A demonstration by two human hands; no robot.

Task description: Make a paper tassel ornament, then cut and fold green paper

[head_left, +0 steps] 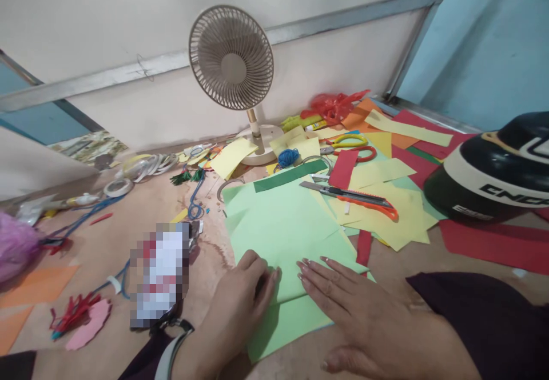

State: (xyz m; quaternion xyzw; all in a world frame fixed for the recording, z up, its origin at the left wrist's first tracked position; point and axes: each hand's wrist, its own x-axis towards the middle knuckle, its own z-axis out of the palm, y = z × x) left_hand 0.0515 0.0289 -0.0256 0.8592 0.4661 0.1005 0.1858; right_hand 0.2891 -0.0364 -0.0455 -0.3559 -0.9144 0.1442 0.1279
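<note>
A light green sheet of paper (281, 231) lies in front of me, with a fold line running across it and a lower flap (285, 331) towards me. My right hand (343, 300) lies flat on its right side, fingers stretched out and close together over the fold. My left hand (246, 294) rests at the sheet's left edge, fingers curled in and thumb beside them; nothing shows in it. A dark green paper strip (291, 175) lies across the sheet's far edge. An orange box cutter (355, 195) with its blade out lies on the right, partly over the sheet.
Behind the paper stand a small fan (234, 66) and a blue yarn ball (288, 158). To the right are scissors (360, 152), yellow paper (386, 214), red paper (493, 246) and a black-and-white helmet (484, 180). A blurred packet (160, 277) and tape rolls (118, 188) lie left.
</note>
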